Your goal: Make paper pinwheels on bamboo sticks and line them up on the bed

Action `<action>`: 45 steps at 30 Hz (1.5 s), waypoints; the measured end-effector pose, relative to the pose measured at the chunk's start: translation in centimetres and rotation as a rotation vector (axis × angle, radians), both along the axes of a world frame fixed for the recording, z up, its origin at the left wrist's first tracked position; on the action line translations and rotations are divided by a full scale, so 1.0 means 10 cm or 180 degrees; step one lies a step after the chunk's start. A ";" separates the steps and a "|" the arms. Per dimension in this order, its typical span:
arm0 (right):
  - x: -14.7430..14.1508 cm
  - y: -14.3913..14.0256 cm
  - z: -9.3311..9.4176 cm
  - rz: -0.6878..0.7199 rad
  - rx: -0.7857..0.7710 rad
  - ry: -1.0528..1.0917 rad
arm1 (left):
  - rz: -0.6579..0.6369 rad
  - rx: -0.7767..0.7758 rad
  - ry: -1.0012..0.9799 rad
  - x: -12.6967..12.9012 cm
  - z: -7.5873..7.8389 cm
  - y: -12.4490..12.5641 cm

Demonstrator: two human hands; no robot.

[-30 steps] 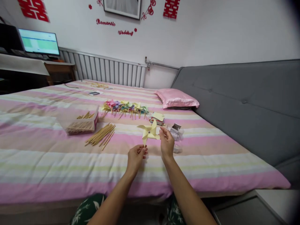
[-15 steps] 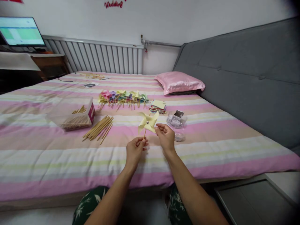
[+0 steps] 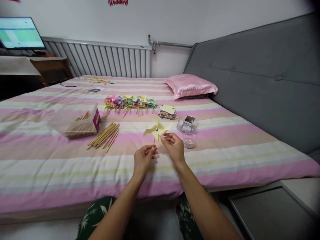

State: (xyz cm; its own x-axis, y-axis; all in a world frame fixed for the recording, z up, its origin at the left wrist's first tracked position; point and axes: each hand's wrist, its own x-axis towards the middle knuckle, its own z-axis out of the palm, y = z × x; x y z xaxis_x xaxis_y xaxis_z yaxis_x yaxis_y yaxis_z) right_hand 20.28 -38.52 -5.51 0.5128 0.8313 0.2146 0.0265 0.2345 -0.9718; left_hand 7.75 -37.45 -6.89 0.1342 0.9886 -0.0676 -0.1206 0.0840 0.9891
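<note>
Between hands: yellow pinwheel [image 3: 157,130], stick pinched by left hand [image 3: 143,159] (right hand [image 3: 173,146] seemingly touching blade).

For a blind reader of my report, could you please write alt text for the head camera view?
A person's left hand holds the stick of a yellow paper pinwheel while the right hand touches a blade, above a striped bed. Behind lie loose sticks, finished pinwheels and a pink pillow.

A striped bed [image 3: 75,173] holds a stick box [image 3: 75,121], loose sticks [image 3: 103,135], finished pinwheels [image 3: 130,101], paper squares [image 3: 168,112] and 1 pink pillow [image 3: 191,86].
</note>
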 end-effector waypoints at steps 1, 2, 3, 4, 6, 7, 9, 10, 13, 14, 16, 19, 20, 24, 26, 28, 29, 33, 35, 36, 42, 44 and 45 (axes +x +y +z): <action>0.00 0.00 0.00 0.0031 -0.0017 0.0000 | -0.0002 -0.0002 0.0004 0.01 0.00 0.00; 0.01 -0.01 -0.01 0.0061 -0.0030 -0.0006 | -0.0005 -0.0004 0.0009 0.01 -0.01 0.00; 0.01 -0.01 -0.01 0.0089 -0.0043 -0.0014 | -0.0008 -0.0005 0.0015 0.01 -0.01 -0.01; 0.01 -0.01 -0.02 0.0116 -0.0062 -0.0024 | -0.0012 -0.0004 0.0022 0.02 0.00 -0.01; 0.02 -0.01 -0.03 0.0107 -0.0099 -0.0041 | 0.0002 -0.0002 0.0036 0.02 0.00 -0.01; 0.03 -0.01 -0.03 0.0059 -0.0106 -0.0040 | 0.0016 -0.0001 0.0049 0.03 0.01 -0.01; 0.05 -0.01 -0.02 -0.0126 -0.0057 -0.0027 | 0.0043 0.0000 0.0088 0.03 0.01 -0.01; 0.06 -0.02 -0.01 -0.0249 0.0010 -0.0041 | 0.0047 -0.0001 0.0109 0.02 0.02 -0.01; 0.10 -0.05 0.05 -0.0549 0.0271 -0.0327 | 0.0011 0.0008 0.0166 0.02 0.00 0.00; 0.11 -0.06 0.08 -0.0610 0.0350 -0.0487 | -0.0005 0.0011 0.0185 0.02 0.00 0.00; 0.14 -0.08 0.11 -0.0644 0.0443 -0.0813 | -0.0030 0.0020 0.0225 0.03 -0.02 0.00; 0.17 -0.09 0.13 -0.0572 0.0455 -0.1167 | -0.0060 0.0054 0.0274 0.04 -0.04 0.00; 0.17 -0.09 0.12 -0.0536 0.0434 -0.1234 | -0.0067 0.0069 0.0289 0.04 -0.04 0.01; 0.18 -0.06 0.08 -0.0407 0.0410 -0.1307 | -0.0069 0.0120 0.0324 0.04 -0.04 0.01; 0.18 -0.05 0.05 -0.0407 0.0381 -0.1268 | -0.0062 0.0148 0.0306 0.04 -0.04 0.01; 0.17 -0.05 0.04 -0.0429 0.0323 -0.1204 | -0.0039 0.0171 0.0273 0.03 -0.05 0.01; 0.17 -0.05 0.03 -0.0435 0.0295 -0.1177 | -0.0015 0.0171 0.0253 0.03 -0.05 0.01; 0.15 -0.05 0.03 -0.0387 0.0187 -0.1114 | 0.0041 0.0150 0.0202 0.03 -0.04 0.01; 0.14 -0.06 0.03 -0.0315 0.0143 -0.1113 | 0.0040 0.0160 0.0176 0.03 -0.03 0.01; 0.13 -0.06 0.04 -0.0259 0.0151 -0.1113 | 0.0051 0.0165 0.0159 0.03 -0.02 0.01; 0.10 -0.06 0.04 -0.0015 0.0292 -0.1030 | 0.0098 0.0102 0.0063 0.03 -0.01 0.00; 0.10 -0.06 0.03 -0.0036 0.0178 -0.0926 | 0.0029 0.0097 0.0051 0.03 0.00 -0.01; 0.10 -0.05 0.02 -0.0067 0.0119 -0.0814 | -0.0030 0.0090 0.0047 0.04 0.01 -0.02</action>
State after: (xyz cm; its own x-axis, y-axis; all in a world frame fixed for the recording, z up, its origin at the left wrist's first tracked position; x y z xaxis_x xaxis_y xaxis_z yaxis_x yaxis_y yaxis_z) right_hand 21.29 -39.01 -5.29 0.4550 0.8101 0.3698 0.2754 0.2669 -0.9235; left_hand 8.10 -37.61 -6.76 0.1427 0.9889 -0.0416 -0.1052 0.0570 0.9928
